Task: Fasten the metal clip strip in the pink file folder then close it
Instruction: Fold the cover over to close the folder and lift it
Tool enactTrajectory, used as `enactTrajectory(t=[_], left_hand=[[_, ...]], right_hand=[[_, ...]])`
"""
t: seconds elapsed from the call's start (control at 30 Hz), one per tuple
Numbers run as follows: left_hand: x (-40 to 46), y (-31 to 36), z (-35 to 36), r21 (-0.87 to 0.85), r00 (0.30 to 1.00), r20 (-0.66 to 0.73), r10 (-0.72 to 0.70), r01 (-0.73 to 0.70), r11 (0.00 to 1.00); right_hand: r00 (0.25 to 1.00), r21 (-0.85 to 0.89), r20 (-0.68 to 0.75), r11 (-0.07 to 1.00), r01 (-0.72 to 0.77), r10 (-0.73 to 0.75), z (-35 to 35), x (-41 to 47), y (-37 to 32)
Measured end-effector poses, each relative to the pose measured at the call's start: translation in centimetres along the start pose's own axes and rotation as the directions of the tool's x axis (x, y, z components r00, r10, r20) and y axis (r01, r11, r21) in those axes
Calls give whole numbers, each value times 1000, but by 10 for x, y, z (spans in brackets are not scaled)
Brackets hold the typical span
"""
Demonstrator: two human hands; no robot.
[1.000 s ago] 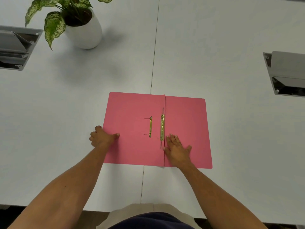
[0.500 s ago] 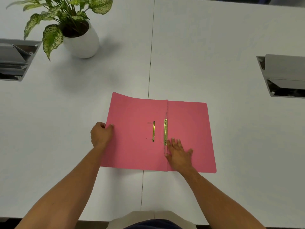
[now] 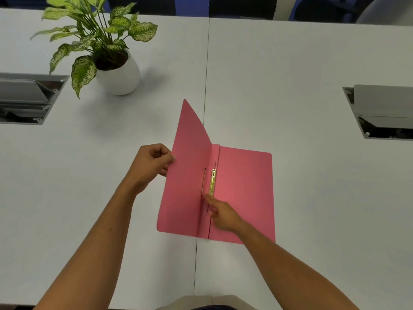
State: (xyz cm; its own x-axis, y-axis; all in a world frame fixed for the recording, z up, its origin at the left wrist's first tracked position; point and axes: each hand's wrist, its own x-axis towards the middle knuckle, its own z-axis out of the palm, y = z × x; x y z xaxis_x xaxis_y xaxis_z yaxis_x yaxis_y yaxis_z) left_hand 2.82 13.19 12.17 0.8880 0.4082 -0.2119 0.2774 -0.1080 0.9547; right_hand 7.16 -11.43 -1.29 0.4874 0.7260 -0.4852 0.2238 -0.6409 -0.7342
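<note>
Pink file folder (image 3: pixel 243 193) half open on white table (image 3: pixel 290 74), just ahead of body, straddling table seam. Right-hand cover flat; left cover (image 3: pixel 190 166) raised near upright, mid-swing toward closing by the look of it. Metal clip strip (image 3: pixel 212 182) flat along spine, appears seated. Left hand (image 3: pixel 152 166) pinches left cover's outer edge, thumb over fingers, to steer flap. Right hand (image 3: pixel 222 214) spread flat beside spine below strip, likely pinning base against sliding. Potted plant (image 3: pixel 111 63) well apart, far left.
</note>
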Motion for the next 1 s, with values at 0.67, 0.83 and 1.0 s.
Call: enactTrajectory(t=[0.67,0.83,1.0], left_hand=[[-21,-95,115,266,905,67,-419,389,882],[-22,-114,113,252,878,-12,-478,465,848],[-19,-123,109,138,851,-40,-523,523,841]], right_hand=[[902,925,-253,362,119,350,-92,-60,42],[752,655,-447,750,-93,484,-83,-57,73],[730,450,-483,852,-269,485,-67,-43,80]])
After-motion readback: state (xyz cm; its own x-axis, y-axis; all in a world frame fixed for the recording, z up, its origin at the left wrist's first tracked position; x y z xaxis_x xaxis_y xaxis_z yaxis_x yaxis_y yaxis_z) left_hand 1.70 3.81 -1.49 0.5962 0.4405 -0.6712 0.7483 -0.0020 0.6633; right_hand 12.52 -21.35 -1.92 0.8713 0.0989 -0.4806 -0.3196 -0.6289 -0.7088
